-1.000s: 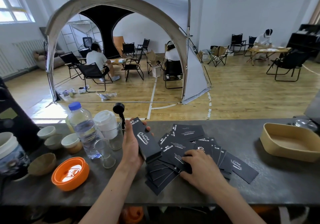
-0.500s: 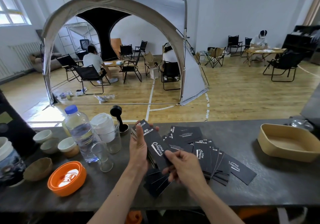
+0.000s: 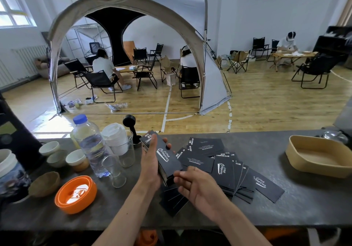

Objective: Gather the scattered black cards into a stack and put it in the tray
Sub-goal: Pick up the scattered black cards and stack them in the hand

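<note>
My left hand [image 3: 150, 164] grips a stack of black cards [image 3: 164, 157] with white lettering, held a little above the dark counter [image 3: 297, 205]. My right hand [image 3: 198, 186] hovers just right of the stack's near end, fingers apart and empty. Several more black cards [image 3: 226, 167] lie fanned and overlapping on the counter to the right of the stack, and a few others [image 3: 173, 200] lie under my hands. The tan tray [image 3: 320, 156] stands empty at the counter's right end.
Left of my hands stand a water bottle [image 3: 89, 143], glasses [image 3: 114, 169], a white lidded cup [image 3: 116, 137], small bowls [image 3: 76, 159] and an orange lid [image 3: 75, 193]. A black tamper [image 3: 130, 126] is behind the stack. Beyond the counter are a tent, chairs and seated people.
My right hand lifted a card from the pile and added it to the stack in my left hand, then let go and opened. The left hand kept hold of the stack.
</note>
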